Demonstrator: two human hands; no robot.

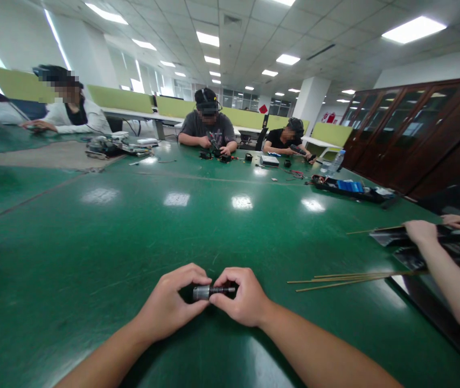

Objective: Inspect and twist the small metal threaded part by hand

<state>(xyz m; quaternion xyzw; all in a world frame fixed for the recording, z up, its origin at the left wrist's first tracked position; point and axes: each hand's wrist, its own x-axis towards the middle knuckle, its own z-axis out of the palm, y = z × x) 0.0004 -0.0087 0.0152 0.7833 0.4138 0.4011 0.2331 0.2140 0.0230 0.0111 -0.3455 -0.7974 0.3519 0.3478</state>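
The left hand (173, 302) has its fingers closed around the silver end of a small cylindrical part (202, 292), just above the green worktop (153, 231). The right hand (246, 297) pinches the part's dark, narrower section between thumb and fingers. Farther right, thin brass-coloured rods (335, 279) lie near a co-worker's forearm (444, 275).

I see a tray (330, 188) on a table (153, 231); behind it, a bottle (338, 160); left, a white-free box (269, 161); nearer me, rods (335, 279).
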